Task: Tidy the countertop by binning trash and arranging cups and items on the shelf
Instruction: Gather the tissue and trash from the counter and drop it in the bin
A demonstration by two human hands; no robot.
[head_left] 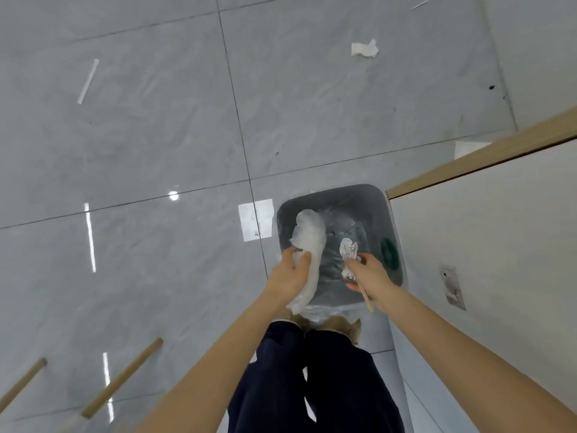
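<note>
Right, looking down past my dark trouser legs (pixel 315 379), both arms are out over the bin. My left hand (pixel 288 276) has its fingers and thumb clamped around a long crumpled white paper wad (pixel 309 245), which hangs over the bin's left side. My right hand (pixel 367 275) pinches a small scrunched white paper ball (pixel 349 249) at the fingertips, and a thin light wooden stick (pixel 366 296) is tucked in the same closed grip, poking back toward my wrist. Both loads hang above the open mouth of the grey rectangular plastic bin (pixel 379 195), which is lined with a clear bag; there looks to be something green (pixel 390 253) against its right inner wall, but I can't make out what.

So, as I judge it, the binning is mid-way: this trash has reached the bin but isn't released yet. Cups and shelf are out of view, so I can't say how that part stands.

To my right runs a white cabinet side with a pale wood edge (pixel 480 160). Beyond the bin, the glossy grey tiled floor (pixel 140 135) isn't clean: a white straw wrapper (pixel 88 81) lies far left and a torn white paper scrap (pixel 364 49) far ahead, so there may be more to pick up. Two wooden legs (pixel 121 378) angle in at lower left.
</note>
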